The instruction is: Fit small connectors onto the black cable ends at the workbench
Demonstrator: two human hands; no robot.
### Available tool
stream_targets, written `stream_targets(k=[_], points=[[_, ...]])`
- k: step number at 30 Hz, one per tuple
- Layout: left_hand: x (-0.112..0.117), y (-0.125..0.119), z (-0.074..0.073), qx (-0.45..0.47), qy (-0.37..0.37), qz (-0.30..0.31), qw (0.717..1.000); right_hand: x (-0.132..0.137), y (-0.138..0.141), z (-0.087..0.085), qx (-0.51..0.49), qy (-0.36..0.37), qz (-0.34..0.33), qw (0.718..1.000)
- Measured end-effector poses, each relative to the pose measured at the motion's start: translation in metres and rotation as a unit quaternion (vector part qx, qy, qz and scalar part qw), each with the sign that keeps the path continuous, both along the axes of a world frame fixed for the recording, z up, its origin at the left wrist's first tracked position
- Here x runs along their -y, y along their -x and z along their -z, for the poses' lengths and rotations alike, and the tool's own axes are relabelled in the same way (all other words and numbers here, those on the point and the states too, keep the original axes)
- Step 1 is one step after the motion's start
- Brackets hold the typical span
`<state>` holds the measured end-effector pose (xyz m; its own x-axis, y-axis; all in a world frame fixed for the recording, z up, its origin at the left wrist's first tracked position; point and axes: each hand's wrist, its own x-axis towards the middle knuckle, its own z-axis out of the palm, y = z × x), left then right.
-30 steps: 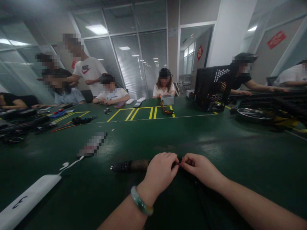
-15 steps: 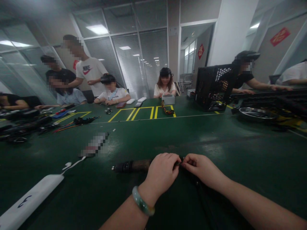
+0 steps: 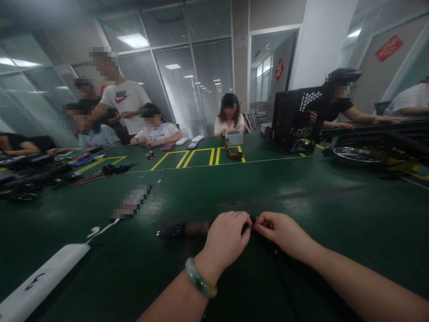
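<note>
Dark tool (image 3: 194, 230): our landmark, lying on the green surface (image 3: 214, 188), metal tip (image 3: 158, 233) pointing left.
Left hand (image 3: 228, 235): across the tool's right end; thumb and forefinger clamped on a small dark part (image 3: 247, 227).
Right hand (image 3: 284, 232): right of the tool, fingertips pinched together beside that part; we cannot tell on what.
White bar (image 3: 50, 273): nearer us than the tool, off to its left.
Computer case (image 3: 286, 123): beyond the tool, rightward.

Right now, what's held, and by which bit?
The left hand covers the dark tool at its rear, hold unclear; the right hand seems to pinch something too small to tell.
</note>
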<state>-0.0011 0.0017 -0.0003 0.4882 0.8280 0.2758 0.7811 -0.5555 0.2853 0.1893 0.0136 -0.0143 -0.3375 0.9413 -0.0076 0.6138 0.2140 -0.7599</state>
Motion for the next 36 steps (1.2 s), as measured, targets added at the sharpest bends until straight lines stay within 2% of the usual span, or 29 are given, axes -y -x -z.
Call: stream_targets(k=[7, 13, 22, 31, 36], points=[[0.0004, 0.0009, 0.0015, 0.017, 0.004, -0.025, 1.0, 0.0005, -0.0004, -0.0004, -0.005, 0.011, -0.003, 1.0], [-0.0018, 0.0012, 0.004, 0.025, 0.004, -0.01, 1.0, 0.0, 0.0, 0.001, -0.014, 0.013, -0.001, 1.0], [0.0001, 0.0012, -0.001, 0.03, 0.004, -0.006, 1.0, 0.0005, 0.0001, -0.0011, -0.029, 0.023, 0.0, 0.999], [-0.002, 0.0013, 0.0039, 0.029, -0.002, 0.013, 0.999, 0.0013, 0.0014, -0.0015, -0.022, 0.007, -0.003, 1.0], [-0.0015, 0.0012, 0.0029, 0.037, -0.003, -0.007, 0.999, 0.0001, 0.0004, 0.0013, -0.024, 0.013, -0.004, 1.0]])
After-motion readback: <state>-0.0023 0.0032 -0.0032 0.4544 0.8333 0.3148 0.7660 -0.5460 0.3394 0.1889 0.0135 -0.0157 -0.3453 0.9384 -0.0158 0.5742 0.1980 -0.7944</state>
